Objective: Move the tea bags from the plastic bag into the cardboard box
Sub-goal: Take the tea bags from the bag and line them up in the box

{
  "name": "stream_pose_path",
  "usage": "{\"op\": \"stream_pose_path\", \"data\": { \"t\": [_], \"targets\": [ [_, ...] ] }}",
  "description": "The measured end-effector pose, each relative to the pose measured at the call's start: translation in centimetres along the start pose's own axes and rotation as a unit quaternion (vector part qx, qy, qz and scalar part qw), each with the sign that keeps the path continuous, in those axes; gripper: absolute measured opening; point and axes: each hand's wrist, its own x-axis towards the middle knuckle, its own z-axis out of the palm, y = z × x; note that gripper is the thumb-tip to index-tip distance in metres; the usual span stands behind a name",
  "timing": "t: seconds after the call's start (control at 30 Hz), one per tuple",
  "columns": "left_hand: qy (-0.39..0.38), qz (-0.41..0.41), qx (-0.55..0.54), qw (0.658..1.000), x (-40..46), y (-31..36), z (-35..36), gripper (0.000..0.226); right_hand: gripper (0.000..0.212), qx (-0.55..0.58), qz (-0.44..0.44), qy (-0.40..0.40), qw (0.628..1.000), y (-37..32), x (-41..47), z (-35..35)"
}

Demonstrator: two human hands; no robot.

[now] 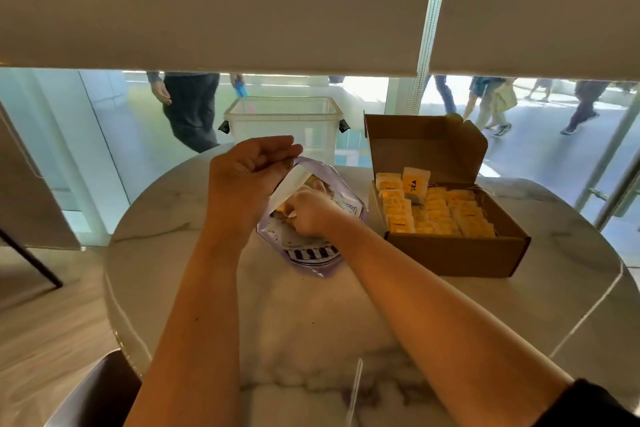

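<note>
Two hands at the bag, box filling up

Mid-grab: left hand (pixel 247 172) pinching plastic bag (pixel 313 232) mouth open above marble table (pixel 311 322); right hand (pixel 311 213) buried inside, fingers curled round tea bags (pixel 285 210), probably. Next: lift clear, carry right into cardboard box (pixel 453 253), already lined with rows. Bag's remaining contents hidden, count unclear.

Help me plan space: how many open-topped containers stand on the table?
2: a clear plastic tub at the far edge, and the cardboard box of tea bags on the right.
</note>
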Motion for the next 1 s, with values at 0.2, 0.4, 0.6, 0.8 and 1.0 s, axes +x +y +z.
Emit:
{"op": "stream_pose_path", "data": {
  "t": [0.2,0.4,0.6,0.8,1.0],
  "targets": [
    [-0.015,-0.001,-0.016,1.000,-0.8,0.3,0.9,0.022,0.035,0.006,-0.084,-0.024,0.996,0.9,-4.3,-0.1],
    [-0.036,-0.016,-0.031,0.999,-1.8,0.6,1.6,0.025,0.042,0.094,-0.037,0.046,0.994,1.8,-7.0,-1.1],
    [-0.013,0.037,0.028,0.999,-2.2,0.1,2.0,0.030,0.015,0.157,-0.026,0.141,0.977,2.0,-7.2,-1.2],
    [-0.019,0.066,0.042,0.997,-2.1,-0.8,2.2,0.031,0.016,0.237,-0.015,0.231,0.944,1.9,-8.4,-2.7],
    [-0.043,0.017,-0.055,0.997,-2.8,0.7,2.7,0.033,0.007,0.412,-0.015,0.252,0.876,2.7,-9.8,-5.1]
  ]
}}
